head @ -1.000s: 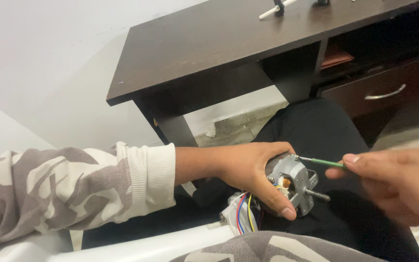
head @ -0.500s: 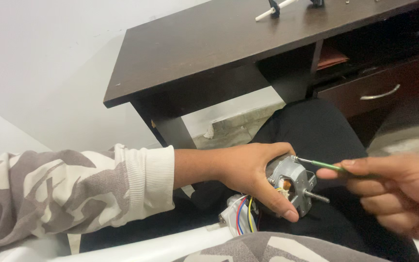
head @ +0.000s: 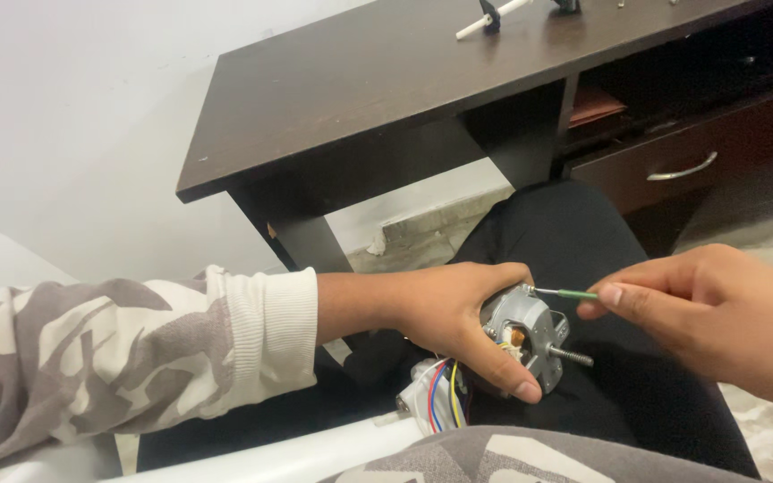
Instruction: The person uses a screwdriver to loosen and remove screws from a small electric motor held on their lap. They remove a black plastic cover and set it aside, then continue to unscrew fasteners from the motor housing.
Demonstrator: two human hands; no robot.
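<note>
My left hand point(head: 445, 313) grips a small grey metal electric motor point(head: 530, 329) over my lap, thumb along its lower edge. The motor's threaded shaft point(head: 573, 356) sticks out to the right, and coloured wires point(head: 440, 398) run from it to a white connector below. My right hand point(head: 717, 313) pinches a thin green-handled screwdriver point(head: 565, 292) between thumb and fingers. Its tip touches the top of the motor housing.
A dark brown desk point(head: 386, 107) stands ahead, with a drawer and metal handle point(head: 682, 170) at the right and a white tool point(head: 494, 18) on top. Black trousers point(head: 583, 241) lie under the motor. A white wall is at left.
My right hand has shifted slightly left and up, keeping the screwdriver tip at the motor's top. The left hand holds the motor in much the same place.
</note>
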